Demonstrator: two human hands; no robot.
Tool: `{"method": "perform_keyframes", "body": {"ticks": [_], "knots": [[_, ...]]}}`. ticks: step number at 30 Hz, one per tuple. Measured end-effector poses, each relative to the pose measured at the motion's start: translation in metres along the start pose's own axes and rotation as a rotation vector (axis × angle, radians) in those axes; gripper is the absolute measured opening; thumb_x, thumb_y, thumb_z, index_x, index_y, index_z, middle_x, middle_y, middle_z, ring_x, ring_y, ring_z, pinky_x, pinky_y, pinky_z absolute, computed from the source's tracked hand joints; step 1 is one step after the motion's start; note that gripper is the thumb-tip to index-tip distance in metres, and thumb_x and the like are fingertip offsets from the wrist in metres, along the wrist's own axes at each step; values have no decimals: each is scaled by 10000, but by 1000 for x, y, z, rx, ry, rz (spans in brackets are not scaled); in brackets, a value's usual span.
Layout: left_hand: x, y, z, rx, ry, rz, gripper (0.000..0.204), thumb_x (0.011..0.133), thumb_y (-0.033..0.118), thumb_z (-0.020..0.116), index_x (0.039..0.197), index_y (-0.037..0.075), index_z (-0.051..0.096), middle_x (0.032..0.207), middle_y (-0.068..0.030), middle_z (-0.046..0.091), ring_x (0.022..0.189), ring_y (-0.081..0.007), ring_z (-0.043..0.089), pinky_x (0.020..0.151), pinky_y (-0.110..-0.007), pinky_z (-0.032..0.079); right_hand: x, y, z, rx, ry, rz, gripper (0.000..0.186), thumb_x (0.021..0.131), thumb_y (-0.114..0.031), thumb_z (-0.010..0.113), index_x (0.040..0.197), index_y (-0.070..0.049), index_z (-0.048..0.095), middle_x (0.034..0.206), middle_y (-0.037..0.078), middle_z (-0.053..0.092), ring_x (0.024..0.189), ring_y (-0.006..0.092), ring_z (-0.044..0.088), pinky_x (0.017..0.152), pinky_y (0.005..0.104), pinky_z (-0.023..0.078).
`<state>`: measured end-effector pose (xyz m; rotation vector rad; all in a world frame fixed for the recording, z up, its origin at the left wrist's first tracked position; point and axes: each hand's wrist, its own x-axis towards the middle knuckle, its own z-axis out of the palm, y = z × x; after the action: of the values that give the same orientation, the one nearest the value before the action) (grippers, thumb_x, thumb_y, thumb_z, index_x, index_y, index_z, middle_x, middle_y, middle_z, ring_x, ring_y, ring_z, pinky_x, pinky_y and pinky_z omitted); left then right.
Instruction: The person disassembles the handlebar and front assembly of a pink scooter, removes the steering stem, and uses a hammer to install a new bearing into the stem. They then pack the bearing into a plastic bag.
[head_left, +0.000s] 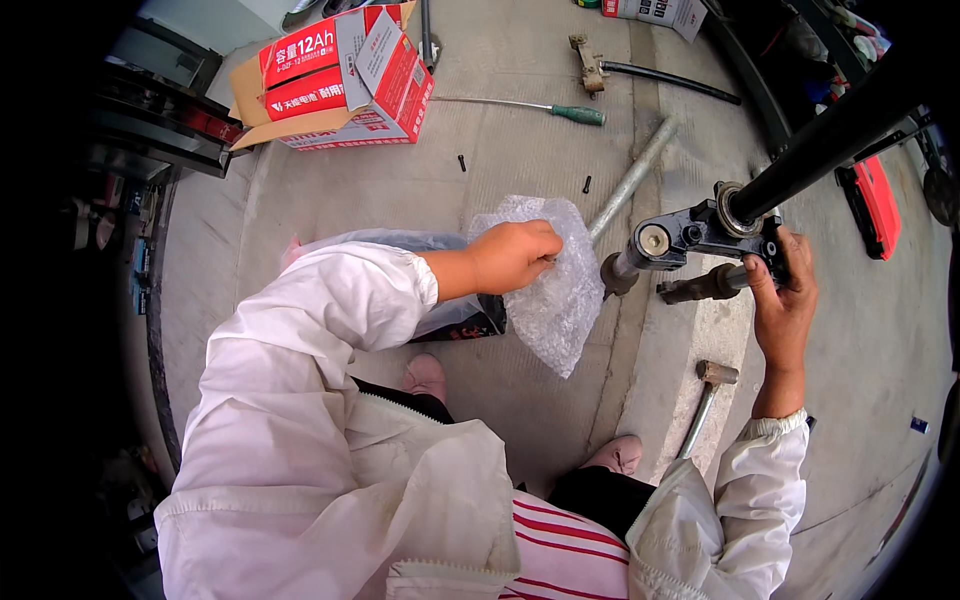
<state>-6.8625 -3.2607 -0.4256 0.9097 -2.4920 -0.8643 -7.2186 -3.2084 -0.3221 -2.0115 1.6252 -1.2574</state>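
My left hand [515, 257] is closed on a sheet or bag of clear bubble wrap [560, 325], which hangs down from the fingers in front of me. On the right, my right hand [785, 305] is wrapped around the end of a black fork clamp [690, 235], thumb toward me. A bearing ring [740, 212] sits at the foot of a long black tube [830, 140] that rises from this clamp. Two fork legs stick out below it, partly hidden. Under my left forearm lies a clear plastic bag [440, 318] with something dark in it.
An opened red and white cardboard box [390, 105] stands at the far left. On the floor lie a green-handled screwdriver [578, 115], small black bolts [587, 184], a metal pipe [640, 170], a bracketed bar [670, 82], a hammer [700, 408] and a red case [875, 208].
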Motion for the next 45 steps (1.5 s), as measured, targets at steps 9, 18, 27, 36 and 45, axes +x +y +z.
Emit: {"method": "perform_keyframes", "body": {"ticks": [9, 18, 27, 36, 45], "knots": [[-38, 9, -61, -198, 379, -366, 236, 812, 11, 647, 1043, -9, 604, 866, -106, 610, 758, -180, 628, 690, -283, 512, 4, -6, 2, 32, -15, 49, 427, 797, -100, 760, 1173, 27, 601, 949, 97, 573, 872, 203, 572, 811, 287, 469], [-37, -11, -78, -589, 368, -653, 176, 941, 74, 536, 1075, -13, 610, 965, -34, 644, 786, -85, 585, 702, -256, 482, 5, -7, 4, 37, 3, 0, 441, 770, -115, 786, 1164, -2, 623, 917, 91, 583, 848, 203, 572, 779, 289, 470], [-8, 22, -83, -438, 29, -453, 369, 884, 191, 633, 1179, -15, 550, 943, -57, 627, 804, -127, 598, 733, -282, 485, 9, -11, -2, 41, 1, 18, 459, 738, -91, 808, 1153, 0, 634, 874, 82, 558, 811, 202, 550, 737, 286, 450], [70, 69, 1, -9, -137, -255, 469, 772, 472, 745, 904, 42, 614, 693, -113, 618, 644, -288, 608, 613, -369, 485, -19, 13, 11, 622, -19, 301, 475, 899, -228, 690, 1245, -29, 433, 1017, 34, 554, 878, 107, 527, 799, 258, 462], [84, 71, 3, -90, -110, -274, 338, 794, 347, 708, 761, 32, 590, 598, -113, 566, 546, -288, 522, 561, -378, 449, -38, 6, 19, 433, 105, 336, 338, 980, -240, 578, 1188, -25, 421, 899, 21, 529, 770, 97, 503, 715, 258, 457]]}}
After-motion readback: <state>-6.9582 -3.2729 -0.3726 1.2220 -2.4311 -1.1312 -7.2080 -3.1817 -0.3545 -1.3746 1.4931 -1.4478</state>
